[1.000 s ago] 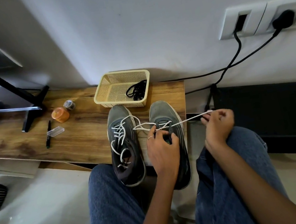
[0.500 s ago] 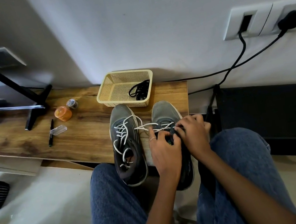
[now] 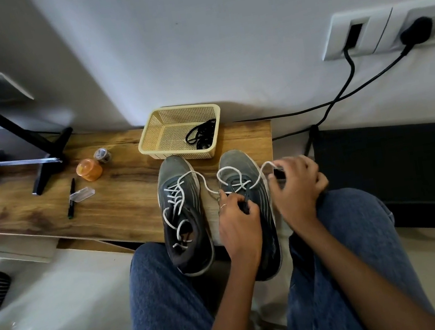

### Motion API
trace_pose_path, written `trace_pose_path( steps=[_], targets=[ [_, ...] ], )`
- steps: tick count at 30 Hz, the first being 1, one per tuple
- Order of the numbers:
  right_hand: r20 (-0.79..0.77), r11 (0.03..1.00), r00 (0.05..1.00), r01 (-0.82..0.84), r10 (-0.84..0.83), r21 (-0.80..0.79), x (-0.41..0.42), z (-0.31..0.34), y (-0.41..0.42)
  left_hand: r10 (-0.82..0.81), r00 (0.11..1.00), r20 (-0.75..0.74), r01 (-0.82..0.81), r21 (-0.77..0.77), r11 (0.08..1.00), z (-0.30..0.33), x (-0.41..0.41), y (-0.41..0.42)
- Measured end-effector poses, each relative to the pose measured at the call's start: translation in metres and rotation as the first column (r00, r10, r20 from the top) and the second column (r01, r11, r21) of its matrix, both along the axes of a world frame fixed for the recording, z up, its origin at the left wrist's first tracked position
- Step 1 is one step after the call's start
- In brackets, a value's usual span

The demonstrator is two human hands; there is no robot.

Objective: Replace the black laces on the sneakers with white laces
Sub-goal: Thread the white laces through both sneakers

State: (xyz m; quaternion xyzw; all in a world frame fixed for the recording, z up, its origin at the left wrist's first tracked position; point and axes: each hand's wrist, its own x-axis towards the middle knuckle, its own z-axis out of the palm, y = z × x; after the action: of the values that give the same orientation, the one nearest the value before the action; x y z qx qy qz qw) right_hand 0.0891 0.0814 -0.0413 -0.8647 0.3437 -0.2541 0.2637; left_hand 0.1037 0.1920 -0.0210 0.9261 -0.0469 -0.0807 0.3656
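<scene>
left hand (image 3: 238,225): fingers curled, pinching | right hand (image 3: 297,189): fingers curled, blurred, beside right knee

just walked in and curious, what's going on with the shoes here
A person is relacing a pair of grey sneakers on a wooden bench. The left sneaker already carries a white lace. The left hand holds the right sneaker at its tongue, while the right hand pulls a white lace out to the side through its eyelets. The black laces lie in a yellow basket behind the shoes.
</scene>
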Motion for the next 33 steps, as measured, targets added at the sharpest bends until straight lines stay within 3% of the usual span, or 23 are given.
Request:
trace_pose_path(
  steps=[2, 4, 9, 16, 20, 25, 33],
  targets=[
    [-0.123, 0.977, 0.979, -0.175, 0.161, -0.122, 0.003, -0.007, 0.005, 0.005, 1.0, -0.003, -0.005, -0.002, 1.0, 0.001, 0.0, 0.0],
    [-0.188, 0.954, 0.951, -0.272, 0.247, -0.125, 0.006, -0.013, 0.01, 0.004, 1.0, -0.006, -0.004, -0.006, 1.0, 0.003, 0.0, 0.0],
    [-0.096, 0.963, 0.964, -0.256, 0.248, -0.086, 0.01, -0.018, 0.012, 0.014, 1.0, -0.022, -0.015, -0.008, 1.0, 0.007, -0.001, -0.001],
    [-0.229, 0.94, 0.934, -0.31, 0.275, -0.139, 0.009, -0.021, 0.01, 0.023, 1.0, -0.012, -0.022, 0.024, 0.999, 0.005, 0.0, -0.002],
    [-0.143, 0.976, 0.984, -0.131, 0.107, -0.172, 0.009, -0.016, 0.007, 0.042, 0.999, -0.017, -0.042, 0.045, 0.998, 0.001, 0.0, -0.004],
    [0.068, 0.974, 0.972, 0.224, -0.225, 0.014, -0.001, 0.002, -0.017, 0.104, 0.994, -0.018, -0.104, 0.04, 0.994, -0.001, 0.002, -0.002],
    [0.345, 0.964, 0.901, 0.256, -0.263, 0.069, 0.0, 0.009, -0.005, 0.065, 0.998, -0.016, -0.063, 0.077, 0.995, -0.002, 0.0, -0.004]
  ],
)
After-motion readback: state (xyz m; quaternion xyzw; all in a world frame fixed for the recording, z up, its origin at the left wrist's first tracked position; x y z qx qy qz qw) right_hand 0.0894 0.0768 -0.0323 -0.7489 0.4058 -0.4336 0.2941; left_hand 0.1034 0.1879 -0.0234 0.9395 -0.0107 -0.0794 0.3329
